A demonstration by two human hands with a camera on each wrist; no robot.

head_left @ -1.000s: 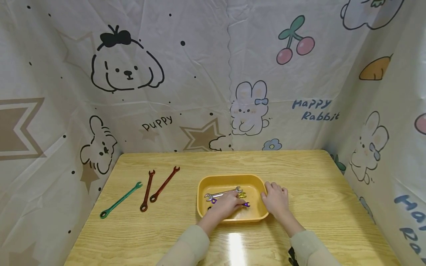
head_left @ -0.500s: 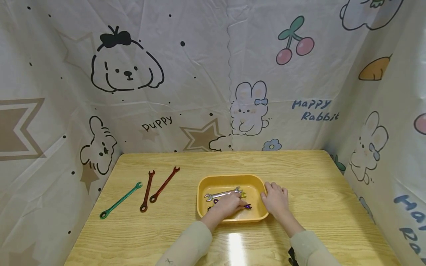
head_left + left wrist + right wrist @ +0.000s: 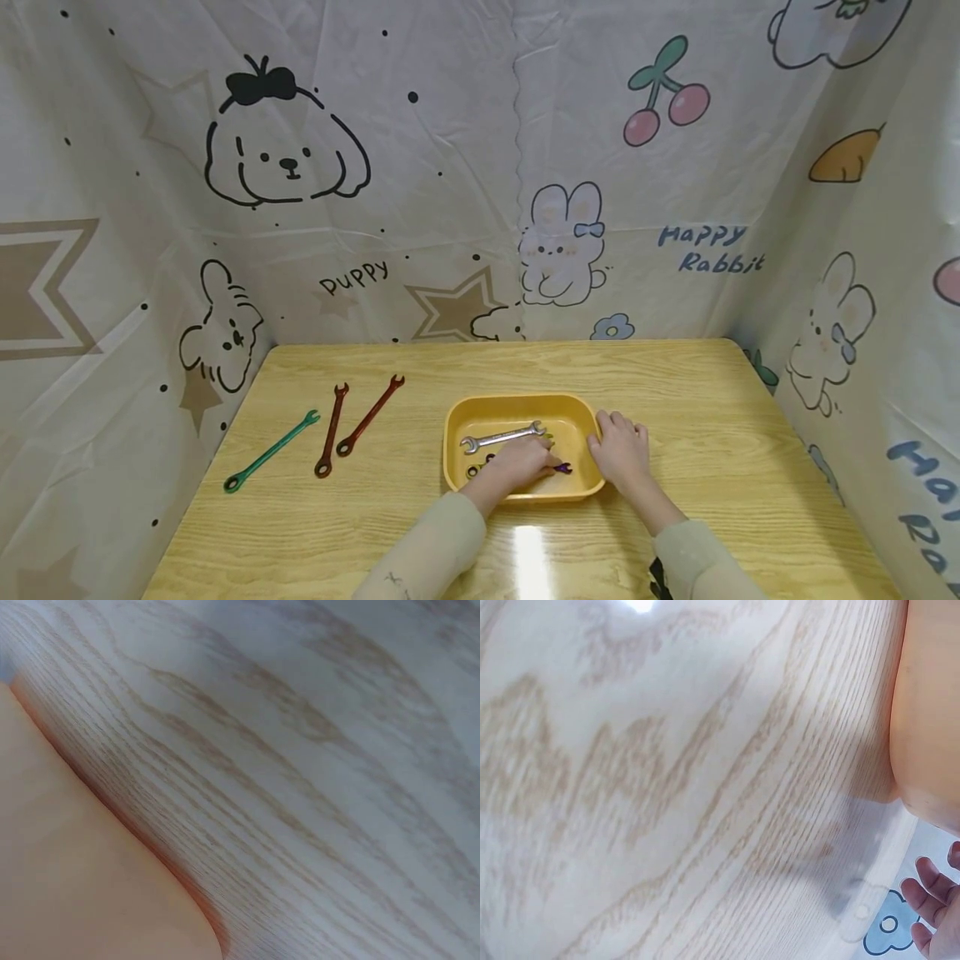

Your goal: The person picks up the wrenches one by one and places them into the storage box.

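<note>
A yellow tray (image 3: 463, 402) holds several wrenches. My left hand (image 3: 521, 462) reaches down into it and pinches a purple wrench (image 3: 562, 468); the fingers and palm hide the wrench's middle. Behind that hand lies a silver open-end wrench (image 3: 501, 437). A yellow-green wrench (image 3: 472, 471) shows its ring end at the tray's near left, partly covered. My right hand (image 3: 624, 450) holds the tray's right rim, its thumb over the edge. In the right wrist view, the right-hand fingers (image 3: 930, 892) curl loosely beyond the tray wall (image 3: 930, 712).
On the wooden table (image 3: 720, 433), left of the tray, lie a green wrench (image 3: 272, 452) and two reddish-brown wrenches, one upright-leaning (image 3: 332, 429) and one slanted (image 3: 371, 415). Printed cloth (image 3: 450, 167) surrounds the table at back and sides.
My left hand has shifted slightly right inside the tray, and the purple wrench has moved with it. More of the yellow-green ring end shows. My right hand and the tray have stayed put.
</note>
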